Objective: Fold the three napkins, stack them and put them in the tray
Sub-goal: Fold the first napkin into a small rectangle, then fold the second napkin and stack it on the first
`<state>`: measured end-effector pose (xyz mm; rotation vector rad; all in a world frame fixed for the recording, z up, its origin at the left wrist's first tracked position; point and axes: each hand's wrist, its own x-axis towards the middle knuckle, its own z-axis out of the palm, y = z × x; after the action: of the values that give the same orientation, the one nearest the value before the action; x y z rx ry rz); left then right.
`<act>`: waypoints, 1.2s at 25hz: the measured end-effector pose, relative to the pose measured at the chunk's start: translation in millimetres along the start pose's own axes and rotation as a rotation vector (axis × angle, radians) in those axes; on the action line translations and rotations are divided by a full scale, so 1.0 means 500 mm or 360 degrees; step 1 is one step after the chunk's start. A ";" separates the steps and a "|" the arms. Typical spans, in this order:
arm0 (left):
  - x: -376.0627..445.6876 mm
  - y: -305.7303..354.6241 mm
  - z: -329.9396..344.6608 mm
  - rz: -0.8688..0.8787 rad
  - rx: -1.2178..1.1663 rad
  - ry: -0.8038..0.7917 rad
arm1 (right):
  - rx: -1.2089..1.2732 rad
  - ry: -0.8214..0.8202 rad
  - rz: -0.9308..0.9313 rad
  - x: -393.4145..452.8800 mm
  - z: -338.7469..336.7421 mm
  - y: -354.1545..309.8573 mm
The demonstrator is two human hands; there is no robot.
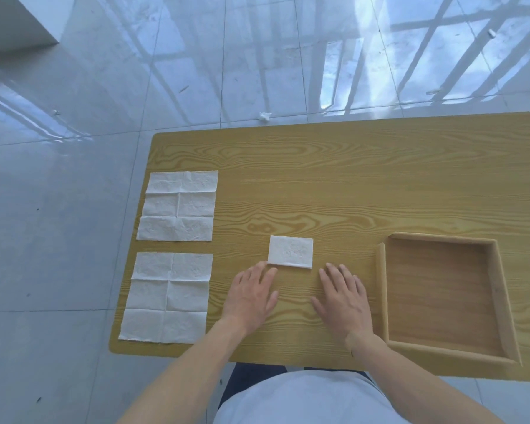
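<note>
Both bare forearms reach over a wood-grain table (349, 179), left hand (250, 296) and right hand (343, 301) lying flat with fingers relaxed, grasping nothing, the left fingertips just at the near edge of one folded napkin (290, 251), a small thick white rectangle. At the right sits a shallow square wooden tray (499, 301), holding nothing; at the left edge lie the far flat napkin (178, 206) and near flat napkin (167, 298), thin, creased, crinkly paper. Next fold likely goes best along existing creases, edges matched

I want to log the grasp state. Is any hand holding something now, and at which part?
Nothing is held. Both the left hand and right hand lie flat and open on the table, just near the folded napkin.
</note>
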<state>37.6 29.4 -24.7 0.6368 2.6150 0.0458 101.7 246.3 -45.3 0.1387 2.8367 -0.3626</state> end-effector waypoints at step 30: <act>-0.361 -0.603 0.066 0.0347 0.0055 0.0187 | -0.0147 0.0095 -0.0407 -0.128 0.101 -0.577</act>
<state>66.1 -322.3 -20.1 0.9559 2.6509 0.1083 139.1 -48.7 -6.8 -0.2378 2.9293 -0.2823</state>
